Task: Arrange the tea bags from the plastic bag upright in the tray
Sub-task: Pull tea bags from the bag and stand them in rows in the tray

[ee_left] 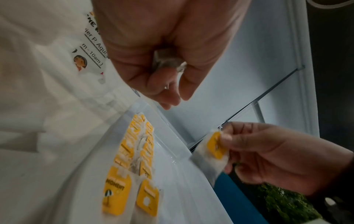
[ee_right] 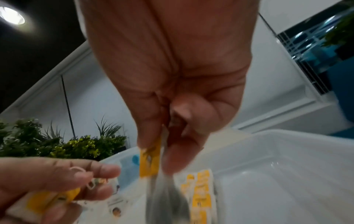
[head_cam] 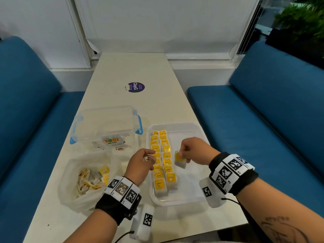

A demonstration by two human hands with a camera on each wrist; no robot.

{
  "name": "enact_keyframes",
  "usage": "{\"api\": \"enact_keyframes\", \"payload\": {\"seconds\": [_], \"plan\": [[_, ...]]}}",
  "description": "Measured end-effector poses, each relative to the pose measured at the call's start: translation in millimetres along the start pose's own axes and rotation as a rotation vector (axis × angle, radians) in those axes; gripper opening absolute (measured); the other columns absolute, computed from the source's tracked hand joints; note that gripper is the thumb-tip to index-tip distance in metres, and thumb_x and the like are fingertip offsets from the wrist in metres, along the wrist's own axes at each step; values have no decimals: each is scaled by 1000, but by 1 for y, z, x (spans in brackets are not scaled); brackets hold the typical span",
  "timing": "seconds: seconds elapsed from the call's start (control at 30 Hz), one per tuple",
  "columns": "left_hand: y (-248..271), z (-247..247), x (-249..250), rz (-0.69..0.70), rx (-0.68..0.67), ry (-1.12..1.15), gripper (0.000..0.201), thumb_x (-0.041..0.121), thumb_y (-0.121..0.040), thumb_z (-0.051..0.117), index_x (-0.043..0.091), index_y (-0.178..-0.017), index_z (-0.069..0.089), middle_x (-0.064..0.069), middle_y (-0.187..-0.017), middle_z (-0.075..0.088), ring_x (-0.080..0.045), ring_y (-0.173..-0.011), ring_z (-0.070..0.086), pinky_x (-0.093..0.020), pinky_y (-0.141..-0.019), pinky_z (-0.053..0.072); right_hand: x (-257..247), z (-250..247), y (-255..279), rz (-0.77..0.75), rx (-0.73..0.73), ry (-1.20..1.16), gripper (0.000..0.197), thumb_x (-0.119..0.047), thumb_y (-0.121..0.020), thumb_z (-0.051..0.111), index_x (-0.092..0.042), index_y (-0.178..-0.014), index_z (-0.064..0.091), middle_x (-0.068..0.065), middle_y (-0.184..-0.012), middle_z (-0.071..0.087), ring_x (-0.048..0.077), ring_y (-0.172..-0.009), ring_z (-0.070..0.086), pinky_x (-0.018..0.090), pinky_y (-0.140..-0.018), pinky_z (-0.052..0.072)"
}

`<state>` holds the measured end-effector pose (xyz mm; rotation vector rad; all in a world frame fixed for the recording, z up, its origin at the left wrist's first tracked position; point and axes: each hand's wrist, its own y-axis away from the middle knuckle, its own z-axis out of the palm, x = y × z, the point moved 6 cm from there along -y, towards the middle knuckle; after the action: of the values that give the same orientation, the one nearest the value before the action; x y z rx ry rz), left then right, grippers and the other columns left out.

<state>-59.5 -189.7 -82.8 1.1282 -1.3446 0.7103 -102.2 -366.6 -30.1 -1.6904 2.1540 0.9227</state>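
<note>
Blue benches flanked the long pale table (head_cam: 133,71) I was working at, and I took the white tray (head_cam: 189,200) as my landmark. Two rows of yellow-tagged tea bags (head_cam: 162,160) stood upright along the tray's left side, packed close, which I judged kept them from tipping. My right hand (head_cam: 194,151) pinched one tea bag (head_cam: 180,160) by its top, so that the pouch hung down above the tray just right of those rows, apparently ready to start a third. My left hand (head_cam: 142,163) hovered over the tray's left edge, fingers curled round a few more bags as a reserve, judging from the right wrist view. Left of the tray lay the open plastic bag (head_cam: 84,179), with loose bags inside. Behind that bag, left of the tray's far end, sat a clear lidded box (head_cam: 107,123).
</note>
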Motion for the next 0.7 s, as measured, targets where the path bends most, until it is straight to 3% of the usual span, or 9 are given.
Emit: {"api": "enact_keyframes", "payload": {"seconds": [0.1, 0.23, 0.3, 0.4, 0.47, 0.53, 0.63, 0.7], "plan": [[2, -2, -3, -25, 1, 0, 13, 7, -90, 56, 14, -100, 60, 4, -82, 56, -11, -58, 53, -9, -43, 35, 5, 30, 5, 41, -266, 110, 22, -14, -89, 59, -20, -69, 51, -6, -61, 57, 3, -52, 55, 14, -39, 40], [5, -7, -9, -53, 3, -5, 13, 8, -90, 56, 20, -93, 60, 5, -83, 57, -10, -58, 54, -15, -44, 34, 8, 67, 8, 64, -479, 147, 7, -6, -91, 53, -13, -87, 52, -4, -69, 59, 8, -57, 59, 18, -44, 48], [7, -8, -12, -74, -1, -9, 13, 9, -90, 56, 21, -93, 60, 2, -83, 57, -11, -59, 54, -16, -44, 34, 9, 81, 6, 90, -550, 132, 9, -6, -91, 53, -13, -85, 51, 0, -72, 59, 10, -58, 60, 21, -46, 49], [9, -11, -16, -100, -4, 1, 13, 10, -90, 56, 21, -92, 60, 0, -84, 58, -11, -60, 54, -18, -45, 35, 9, 92, 1, 144, -587, 165, 19, -1, -90, 50, -14, -77, 48, 3, -75, 60, 15, -58, 60, 24, -47, 49], [10, -11, -18, -118, -5, 11, 12, 10, -90, 56, 21, -93, 59, 0, -88, 58, -10, -59, 55, -18, -44, 35, 6, 93, -4, 180, -587, 214, 15, 2, -90, 47, -10, -82, 50, 9, -81, 61, 19, -58, 60, 26, -47, 49], [11, -12, -20, -138, -10, 24, 12, 10, -90, 56, 21, -94, 59, -1, -89, 58, -10, -58, 55, -17, -44, 35, 2, 92, -9, 178, -590, 339, 10, -1, -92, 48, -8, -86, 52, 7, -74, 60, 22, -62, 64, 23, -45, 48], [11, -12, -21, -169, -23, 55, 11, 12, -91, 56, 21, -94, 59, -4, -94, 61, -11, -60, 57, -18, -46, 38, -5, 88, -21, 145, -491, 474, 21, -9, -91, 56, -16, -72, 53, 2, -75, 63, 10, -52, 59, 15, -38, 44], [11, -11, -21, -204, -35, 112, 9, 13, -91, 54, 20, -94, 59, -5, -95, 61, -11, -60, 58, -18, -46, 40, -7, 93, -21, 154, -579, 553, 5, -11, -91, 58, -9, -88, 62, 5, -79, 67, 7, -46, 56, 15, -36, 43]]}}
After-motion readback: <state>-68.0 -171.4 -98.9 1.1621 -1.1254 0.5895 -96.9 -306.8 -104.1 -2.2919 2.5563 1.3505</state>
